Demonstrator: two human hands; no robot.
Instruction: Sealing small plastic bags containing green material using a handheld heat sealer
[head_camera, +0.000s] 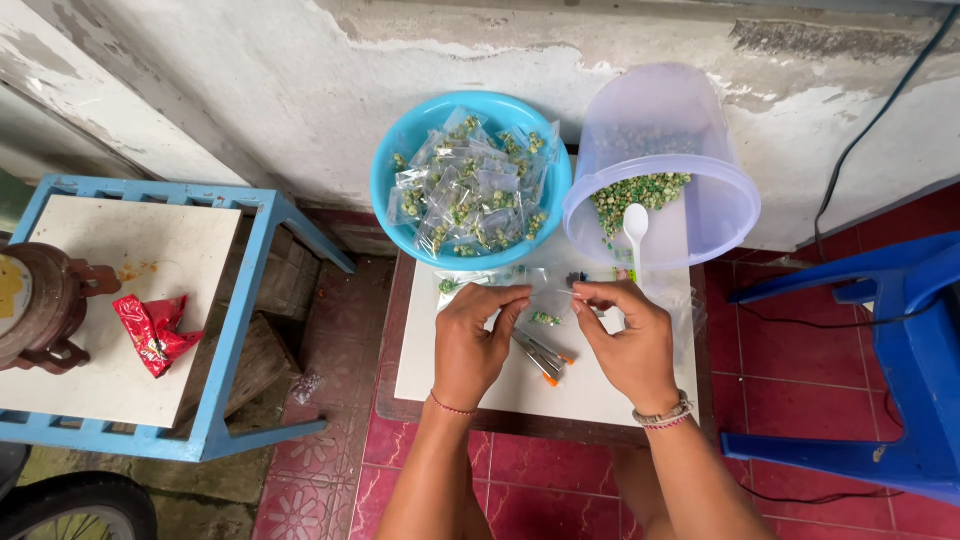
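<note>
A: Hands question: why's your small clear bag (546, 303) held up over the counter (590, 385) like that?

B: Looks like you pinch its top edge from both sides. Left hand (473, 340) and right hand (628, 345) fingers clamped on it, wrists bent inward, blue bowl (400, 150) of filled bags just beyond.

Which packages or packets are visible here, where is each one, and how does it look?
Small clear packet: held between left hand and right hand, green bits inside.
Filled clear packets: heaped in the blue bowl, green contents.
Red wrapper: crumpled on the left table.
</note>
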